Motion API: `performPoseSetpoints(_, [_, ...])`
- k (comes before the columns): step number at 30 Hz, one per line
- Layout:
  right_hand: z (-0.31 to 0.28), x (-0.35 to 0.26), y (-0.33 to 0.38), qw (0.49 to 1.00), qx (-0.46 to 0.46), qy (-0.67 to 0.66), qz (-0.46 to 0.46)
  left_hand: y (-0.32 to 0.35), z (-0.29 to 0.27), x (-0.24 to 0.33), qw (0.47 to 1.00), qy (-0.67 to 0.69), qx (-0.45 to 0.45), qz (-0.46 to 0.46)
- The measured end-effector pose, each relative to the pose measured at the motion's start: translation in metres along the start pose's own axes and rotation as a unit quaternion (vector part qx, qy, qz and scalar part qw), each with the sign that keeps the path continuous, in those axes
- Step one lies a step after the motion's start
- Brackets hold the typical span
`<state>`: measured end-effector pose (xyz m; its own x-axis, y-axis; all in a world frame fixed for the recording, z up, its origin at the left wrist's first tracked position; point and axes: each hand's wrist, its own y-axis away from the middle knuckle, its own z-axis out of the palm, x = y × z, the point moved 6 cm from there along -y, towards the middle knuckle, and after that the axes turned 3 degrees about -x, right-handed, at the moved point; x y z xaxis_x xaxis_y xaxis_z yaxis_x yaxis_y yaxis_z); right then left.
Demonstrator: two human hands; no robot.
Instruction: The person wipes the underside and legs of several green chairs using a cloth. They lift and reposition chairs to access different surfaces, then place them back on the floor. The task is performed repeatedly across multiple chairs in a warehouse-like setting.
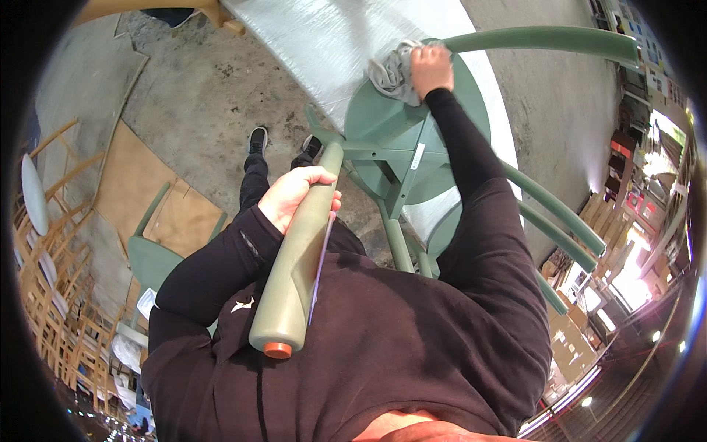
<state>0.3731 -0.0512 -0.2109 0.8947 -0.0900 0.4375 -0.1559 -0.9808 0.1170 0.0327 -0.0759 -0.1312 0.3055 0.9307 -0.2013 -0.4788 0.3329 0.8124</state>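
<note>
A green chair (401, 125) lies tipped over in front of me, its legs pointing toward me. My left hand (294, 195) is wrapped around one green chair leg (298, 265), which ends in an orange cap (278, 350) near my chest. My right hand (431, 68) presses a crumpled grey cloth (392, 72) against the round underside of the seat. A small white label (417, 156) sits on the chair frame. Both my sleeves are black.
White sheeting (331, 37) covers the surface under the chair. Brown cardboard (140, 177) lies on the concrete floor beside another green chair (151, 254). Wooden chairs (51, 243) stack at the left. Shelves with boxes (589, 295) stand at the right. My shoes (258, 138) show below.
</note>
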Motion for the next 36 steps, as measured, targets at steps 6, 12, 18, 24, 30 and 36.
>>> performPoseSetpoints(6, [-0.027, -0.104, 0.075, 0.946, -0.223, -0.223, 0.075, -0.014, -0.005, 0.001, 1.0, 0.003, -0.002, 0.014])
performPoseSetpoints(12, [-0.05, -0.147, 0.044, 0.509, -0.225, -0.821, 0.128, -0.02, -0.003, -0.002, 1.0, -0.004, -0.021, 0.021])
performPoseSetpoints(18, [-0.032, 0.014, -0.013, 0.999, 0.021, -0.004, 0.05, -0.01, 0.002, -0.002, 0.999, -0.013, -0.021, -0.021])
performPoseSetpoints(24, [-0.013, -0.07, 0.045, 0.93, -0.268, -0.215, 0.128, -0.011, -0.003, 0.006, 1.0, -0.012, 0.0, -0.021])
performPoseSetpoints(30, [0.006, -0.053, 0.055, 0.99, -0.058, -0.079, 0.102, -0.01, -0.003, 0.003, 0.998, -0.024, -0.013, -0.056])
performPoseSetpoints(36, [0.015, 0.011, -0.031, 0.985, 0.022, 0.007, 0.169, 0.002, 0.005, 0.005, 0.999, -0.007, -0.009, -0.051])
